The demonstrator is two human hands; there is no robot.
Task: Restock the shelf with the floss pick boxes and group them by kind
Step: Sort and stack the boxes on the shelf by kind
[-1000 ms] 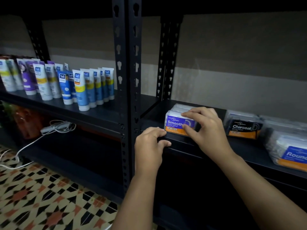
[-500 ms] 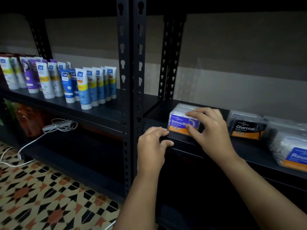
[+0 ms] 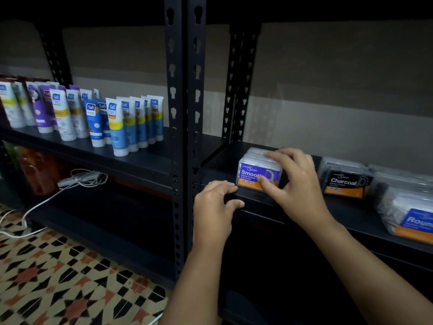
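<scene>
Several upright tubes [image 3: 118, 124] stood in rows on the left shelf bay, with a white cable [image 3: 77, 180] coiled on the level below and patterned floor tiles [image 3: 58, 285] under that. Right of the black upright post [image 3: 185, 113], the left hand [image 3: 214, 207] rested on the front lip of the shelf [image 3: 257, 200], fingers curled over the edge and clasping only the metal, no box in it. Just beside it, the purple "Smooth" floss box [image 3: 254, 175] sat at the shelf's front edge, with more clear boxes lined up behind it. The right hand [image 3: 296, 184] was on this box: thumb pressed against the lower front label, fingers spread over its top, a loose pinch around the box's right end. Further right, apart from the hand, stood the black "Charcoal" floss box [image 3: 344, 184], again with others behind it. At the far right edge lay the blue "Round" floss box [image 3: 414, 220], partly cut off by the frame.
</scene>
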